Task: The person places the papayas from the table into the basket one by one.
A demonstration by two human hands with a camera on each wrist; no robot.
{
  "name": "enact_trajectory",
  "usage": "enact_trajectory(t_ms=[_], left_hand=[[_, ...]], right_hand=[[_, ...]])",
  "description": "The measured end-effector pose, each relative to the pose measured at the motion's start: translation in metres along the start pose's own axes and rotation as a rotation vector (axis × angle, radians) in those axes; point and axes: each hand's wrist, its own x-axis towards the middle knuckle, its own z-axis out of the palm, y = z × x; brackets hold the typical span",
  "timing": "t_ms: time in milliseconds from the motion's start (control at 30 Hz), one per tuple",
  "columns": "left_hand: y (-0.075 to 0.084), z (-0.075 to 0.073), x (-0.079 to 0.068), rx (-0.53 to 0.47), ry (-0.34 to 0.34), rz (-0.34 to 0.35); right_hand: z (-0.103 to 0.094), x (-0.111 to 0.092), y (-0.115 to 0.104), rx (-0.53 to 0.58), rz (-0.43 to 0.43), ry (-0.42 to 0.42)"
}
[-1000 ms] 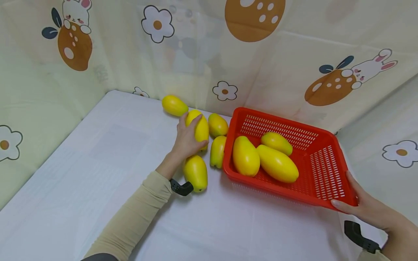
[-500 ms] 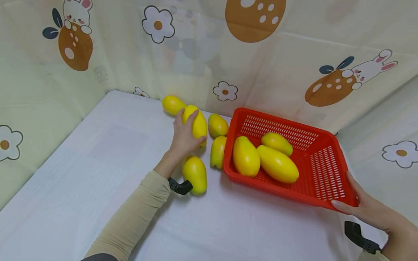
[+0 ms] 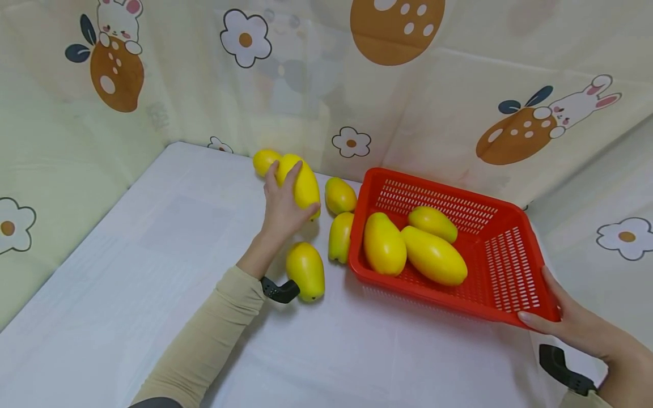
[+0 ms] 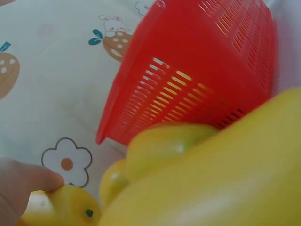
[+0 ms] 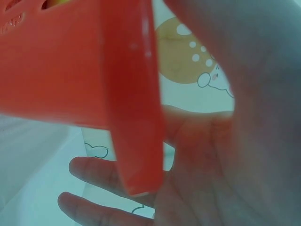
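At the back of the table my left hand (image 3: 283,207) grips a yellow mango (image 3: 301,184), fingers on its left and top, thumb at its lower end. In the left wrist view a fingertip lies on that mango (image 4: 77,209). Another mango (image 3: 265,162) sits just behind it, partly hidden. Beside my left wrist lies a larger mango (image 3: 306,272), which fills much of the left wrist view. My right hand (image 3: 581,326) holds the near right corner of a red plastic basket (image 3: 433,303), thumb over the rim and fingers outside it. Three mangoes (image 3: 433,258) lie in the basket.
Two more mangoes (image 3: 340,196) rest between my left hand and the basket, the nearer one (image 3: 340,238) close against the basket's left side. A white cloth covers the table (image 3: 153,272). Behind it hangs a patterned curtain (image 3: 306,85) with rabbits and flowers.
My left hand has moved back and slightly left with the gripped mango, which now covers part of the rear one. My right hand and the basket have stayed in place.
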Motion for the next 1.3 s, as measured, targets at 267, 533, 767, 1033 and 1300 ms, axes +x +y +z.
enact_trajectory(t_ms=[267,533,767,1033,1300], left_hand=[[0.009,-0.007,-0.001,-0.026,0.054,0.041],[0.018,-0.013,-0.002,-0.050,0.078,0.058],[0.023,-0.015,-0.004,-0.068,0.083,0.057],[0.033,-0.022,-0.011,-0.098,0.099,0.059],[0.044,-0.023,-0.017,-0.149,0.091,0.075]], right_hand=[[-0.001,-0.001,-0.001,-0.005,0.010,0.002],[0.000,0.001,0.004,0.018,0.008,0.001],[0.000,0.001,0.004,0.022,0.005,-0.001],[-0.001,-0.002,-0.002,0.020,0.007,-0.010],[-0.001,-0.001,0.000,0.016,0.006,-0.003]])
